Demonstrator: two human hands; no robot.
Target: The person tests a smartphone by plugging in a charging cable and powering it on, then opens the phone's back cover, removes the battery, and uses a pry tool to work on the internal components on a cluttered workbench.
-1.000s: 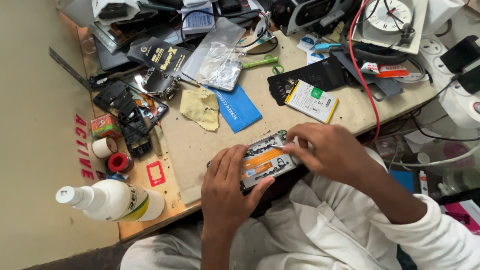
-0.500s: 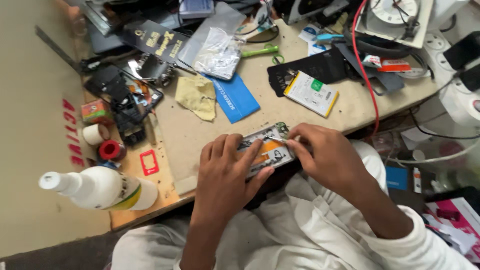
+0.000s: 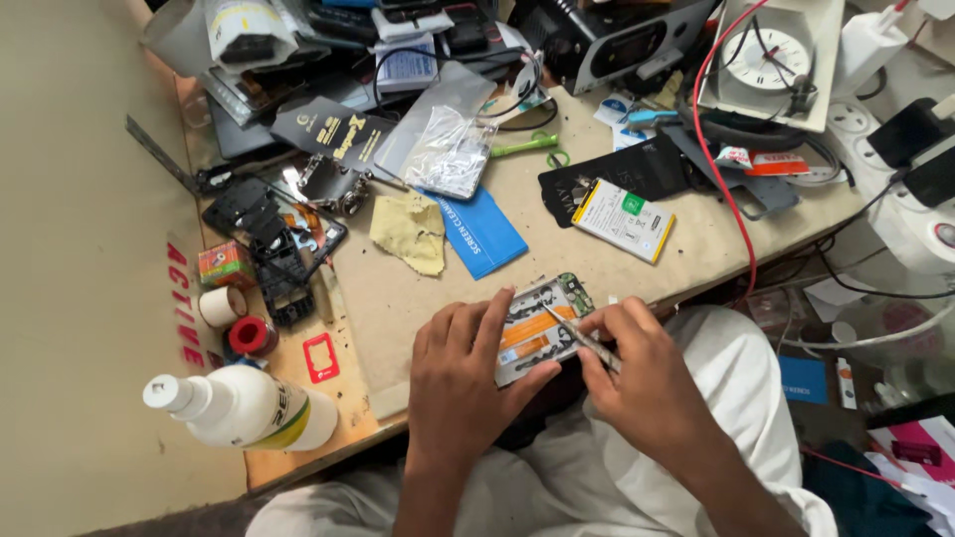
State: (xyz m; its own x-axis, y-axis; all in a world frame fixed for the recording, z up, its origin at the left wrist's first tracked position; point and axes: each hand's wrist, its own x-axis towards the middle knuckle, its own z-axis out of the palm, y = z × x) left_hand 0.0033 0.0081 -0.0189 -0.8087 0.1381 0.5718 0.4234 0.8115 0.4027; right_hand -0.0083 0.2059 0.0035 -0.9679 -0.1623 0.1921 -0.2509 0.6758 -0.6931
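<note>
Over at the far left of our bench we have a white squeeze bottle lying on its side, with a red roll of tape and a pale roll of tape just above it, all parked near the edge where they sit out of the way of our hands. A stripped black phone frame lies further in, and a yellow cloth rests against a blue card, close enough to grab for wiping. Near the front edge of the table lies the opened phone, its back off so the orange flex strips and board face up at us. Our left hand lies flat over its lower left part, fingers spread and pressing down, seemingly to keep the phone from sliding. Our right hand comes in from the other side, thumb and fingertips pinched on slim metal tweezers whose tip points into the middle of the phone; the low angle looks suited to getting under a small part. Just past it sits a white phone battery on a black pouch, set apart from the phone. A red wire runs down past the white dial gauge at the right.
</note>
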